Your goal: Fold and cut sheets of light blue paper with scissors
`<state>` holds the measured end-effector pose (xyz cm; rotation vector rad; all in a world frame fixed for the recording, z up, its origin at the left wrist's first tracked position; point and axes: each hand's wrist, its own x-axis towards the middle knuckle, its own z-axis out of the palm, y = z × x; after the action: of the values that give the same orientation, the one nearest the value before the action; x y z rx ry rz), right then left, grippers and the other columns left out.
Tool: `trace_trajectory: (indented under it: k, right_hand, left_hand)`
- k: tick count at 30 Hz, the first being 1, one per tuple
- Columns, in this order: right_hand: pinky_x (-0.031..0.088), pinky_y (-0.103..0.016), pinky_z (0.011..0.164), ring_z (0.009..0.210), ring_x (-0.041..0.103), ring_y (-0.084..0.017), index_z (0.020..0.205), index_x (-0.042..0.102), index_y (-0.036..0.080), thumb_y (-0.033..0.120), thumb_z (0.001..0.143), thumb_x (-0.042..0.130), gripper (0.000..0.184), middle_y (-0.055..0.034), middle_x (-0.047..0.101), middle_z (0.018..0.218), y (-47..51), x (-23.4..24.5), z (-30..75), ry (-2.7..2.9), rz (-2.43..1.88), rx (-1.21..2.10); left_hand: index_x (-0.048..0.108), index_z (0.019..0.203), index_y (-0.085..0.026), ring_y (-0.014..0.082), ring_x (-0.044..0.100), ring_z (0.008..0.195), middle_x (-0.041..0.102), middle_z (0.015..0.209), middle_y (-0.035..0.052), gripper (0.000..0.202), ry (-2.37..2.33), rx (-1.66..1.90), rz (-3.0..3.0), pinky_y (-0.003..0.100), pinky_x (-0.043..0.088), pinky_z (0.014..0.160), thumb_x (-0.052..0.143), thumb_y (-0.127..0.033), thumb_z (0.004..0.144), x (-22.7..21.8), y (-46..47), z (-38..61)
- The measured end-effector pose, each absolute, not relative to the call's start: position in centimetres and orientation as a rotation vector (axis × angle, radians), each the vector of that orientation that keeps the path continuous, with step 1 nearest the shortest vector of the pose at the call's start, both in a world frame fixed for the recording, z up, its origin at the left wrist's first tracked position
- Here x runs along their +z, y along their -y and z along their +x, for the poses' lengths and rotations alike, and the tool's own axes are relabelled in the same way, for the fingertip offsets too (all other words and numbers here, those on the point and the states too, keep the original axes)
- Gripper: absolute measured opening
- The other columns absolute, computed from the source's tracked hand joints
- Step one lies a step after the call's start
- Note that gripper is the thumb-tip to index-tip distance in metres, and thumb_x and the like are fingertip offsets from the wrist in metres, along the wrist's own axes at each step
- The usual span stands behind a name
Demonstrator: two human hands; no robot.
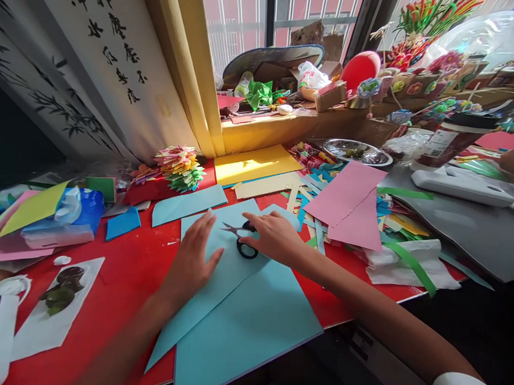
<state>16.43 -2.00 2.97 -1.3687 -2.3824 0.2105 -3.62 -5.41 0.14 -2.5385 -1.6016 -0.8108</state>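
My left hand (195, 253) rests on a light blue sheet of paper (230, 272), fingers stretched out and thumb apart. A pair of scissors (247, 249) with black handles is at my right hand (277, 236), its thumb and forefinger around the upper handle. The blades are spread and point left toward my left hand, just above the paper or on it; I cannot tell which. Beneath the top sheet lies a larger stack of light blue paper (249, 333), reaching past the table's front edge. A light blue strip (190, 205) lies behind my left hand.
Yellow paper (256, 165) and a pile of folded coloured pieces (181, 168) lie at the back of the red table (129, 287). Pink sheets (350, 200) cover paper scraps on the right. A metal dish (357, 152) and a lidded cup (453, 138) stand behind. Another person's hand (513, 162) shows far right.
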Motion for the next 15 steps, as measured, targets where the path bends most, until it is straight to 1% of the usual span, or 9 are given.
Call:
trace_trajectory:
  k: [2, 3, 5, 7, 8, 9, 11, 13, 15]
  right_hand:
    - [0.041, -0.030, 0.066, 0.079, 0.062, -0.022, 0.113, 0.055, 0.020, 0.039, 0.084, 0.045, 0.036, -0.0067, 0.068, 0.087, 1.9, 4.2, 17.5, 2.367, -1.399, 0.183]
    - [0.041, -0.028, 0.065, 0.078, 0.062, -0.020, 0.107, 0.058, 0.021, 0.038, 0.087, 0.040, 0.032, -0.0058, 0.067, 0.090, 1.7, 5.0, 18.7, 2.306, -1.438, 0.151]
    - [0.041, -0.030, 0.066, 0.078, 0.061, -0.020, 0.097, 0.061, 0.021, 0.040, 0.089, 0.033, 0.035, -0.0066, 0.067, 0.086, 1.0, 6.6, 22.4, 2.028, -1.678, -0.044]
    - [0.040, -0.035, 0.069, 0.084, 0.060, -0.026, 0.100, 0.060, 0.018, 0.049, 0.086, 0.033, 0.044, -0.0121, 0.065, 0.086, -0.2, 7.6, 27.1, 1.690, -2.028, -0.234]
    - [0.039, -0.039, 0.070, 0.090, 0.058, -0.032, 0.103, 0.058, 0.015, 0.055, 0.083, 0.035, 0.050, -0.0172, 0.064, 0.091, -1.0, 7.7, 29.6, 1.520, -2.225, -0.256]
    - [0.038, -0.042, 0.072, 0.096, 0.055, -0.036, 0.110, 0.054, 0.011, 0.057, 0.082, 0.034, 0.058, -0.0223, 0.061, 0.098, -1.9, 7.6, 31.9, 1.405, -2.353, -0.254]
    - [0.037, -0.045, 0.075, 0.105, 0.049, -0.040, 0.126, 0.037, 0.004, 0.060, 0.077, 0.042, 0.075, -0.0298, 0.048, 0.117, -3.7, 6.7, 35.7, 1.317, -2.450, -0.184]
    - [0.035, -0.045, 0.077, 0.110, 0.043, -0.042, 0.132, 0.025, -0.001, 0.063, 0.068, 0.052, 0.095, -0.0346, 0.041, 0.121, -5.4, 5.5, 38.1, 1.278, -2.504, -0.046]
    - [0.035, -0.042, 0.074, 0.108, 0.046, -0.039, 0.132, 0.023, -0.002, 0.057, 0.067, 0.059, 0.095, -0.0342, 0.046, 0.116, -6.7, 4.5, 39.0, 1.276, -2.489, 0.002]
  left_hand:
    - [0.020, 0.138, -0.026, 0.0212, 0.021, 0.132, 0.029, 0.143, 0.0039, 0.053, 1.407, -0.555, -2.704, 0.043, 0.019, 0.108, 0.037, -0.032, 0.088, -0.3, 5.6, -2.9]
    - [0.024, 0.137, -0.026, 0.0204, 0.023, 0.132, 0.032, 0.142, 0.0031, 0.049, 1.354, -0.441, -2.764, 0.044, 0.017, 0.108, 0.034, -0.031, 0.089, -0.6, 5.6, -2.7]
    - [0.028, 0.135, -0.027, 0.0186, 0.026, 0.131, 0.034, 0.141, 0.0021, 0.045, 1.330, -0.286, -2.842, 0.044, 0.017, 0.108, 0.028, -0.031, 0.091, -0.9, 5.6, -2.4]
    - [0.028, 0.135, -0.026, 0.0172, 0.026, 0.131, 0.033, 0.141, 0.0015, 0.045, 1.362, -0.229, -2.868, 0.043, 0.018, 0.108, 0.026, -0.033, 0.091, -1.1, 5.5, -2.5]
    - [0.028, 0.135, -0.026, 0.0167, 0.025, 0.131, 0.032, 0.142, 0.0011, 0.045, 1.380, -0.223, -2.866, 0.042, 0.018, 0.108, 0.026, -0.034, 0.091, -1.1, 5.5, -2.5]
    - [0.028, 0.135, -0.025, 0.0162, 0.024, 0.131, 0.031, 0.142, 0.0006, 0.045, 1.393, -0.224, -2.862, 0.042, 0.018, 0.108, 0.026, -0.035, 0.091, -1.1, 5.5, -2.5]
    - [0.029, 0.135, -0.025, 0.0154, 0.024, 0.131, 0.031, 0.142, 0.0001, 0.045, 1.408, -0.237, -2.856, 0.041, 0.018, 0.109, 0.025, -0.035, 0.091, -1.1, 5.5, -2.6]
    - [0.029, 0.135, -0.025, 0.0153, 0.024, 0.131, 0.031, 0.142, 0.0002, 0.045, 1.417, -0.257, -2.853, 0.041, 0.018, 0.109, 0.025, -0.035, 0.091, -1.1, 5.6, -2.6]
    - [0.029, 0.135, -0.025, 0.0153, 0.024, 0.131, 0.031, 0.142, 0.0002, 0.045, 1.417, -0.268, -2.857, 0.040, 0.018, 0.109, 0.025, -0.035, 0.091, -1.1, 5.6, -2.5]
